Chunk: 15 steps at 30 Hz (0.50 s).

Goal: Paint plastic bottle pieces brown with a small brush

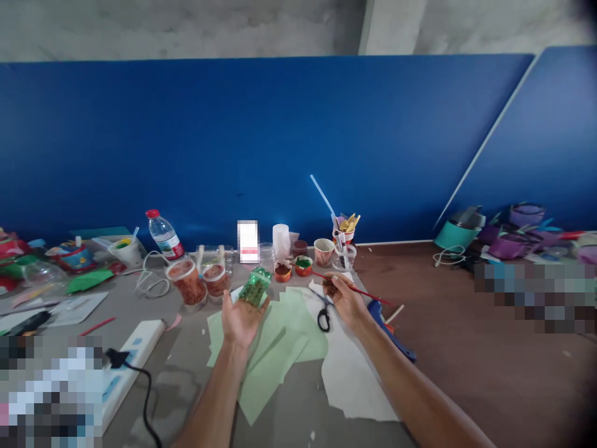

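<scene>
My left hand (244, 320) is raised palm up, its fingers partly hidden behind a small clear plastic bottle painted green (254, 287). In my right hand (344, 297) is a thin red paintbrush (370, 294), gripped between the fingers, its handle pointing right. The brush's front end points left, close to a small orange cup of green paint (303, 266). Another orange cup with brown paint (282, 271) stands left of it. Scissors with black handles (323, 318) lie just left of my right hand. Beneath my hands are light green paper sheets (289, 330) and torn white paper (357, 386).
Two cups of reddish-brown stuff (186, 283) and a red-capped water bottle (164, 236) stand left. Behind are a stained paper cup (323, 251) and a cup of sticks (345, 230). A white power strip (133, 361) with a black cable lies front left. A blue partition (261, 137) closes the back.
</scene>
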Tool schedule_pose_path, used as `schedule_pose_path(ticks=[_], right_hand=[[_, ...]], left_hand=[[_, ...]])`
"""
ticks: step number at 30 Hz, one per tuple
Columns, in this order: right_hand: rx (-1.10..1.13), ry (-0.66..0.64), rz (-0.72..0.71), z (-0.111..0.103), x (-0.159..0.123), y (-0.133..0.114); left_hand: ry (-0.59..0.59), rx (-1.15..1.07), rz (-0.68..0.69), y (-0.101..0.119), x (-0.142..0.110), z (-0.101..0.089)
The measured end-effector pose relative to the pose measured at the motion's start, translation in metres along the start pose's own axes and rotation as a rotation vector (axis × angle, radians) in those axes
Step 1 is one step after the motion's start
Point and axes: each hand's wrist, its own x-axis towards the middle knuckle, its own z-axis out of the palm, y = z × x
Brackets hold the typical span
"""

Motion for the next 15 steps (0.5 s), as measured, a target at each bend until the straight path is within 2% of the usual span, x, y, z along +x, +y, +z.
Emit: schedule_pose_path(ticks=[3,8,15], right_hand=[[0.005,-0.002,0.005,0.001,0.001,-0.001],[-0.021,-0.054,0.022,0.007,0.007,-0.008],[-0.017,-0.122,-0.002,0.032,0.024,-0.010]], left_hand=[[-0.012,0.002,0.007,-0.002,-0.001,0.000],[0.032,0.023,0.007,-0.006,-0.002,0.002],[0.023,0.011,0.030,-0.007,0.002,-0.005]])
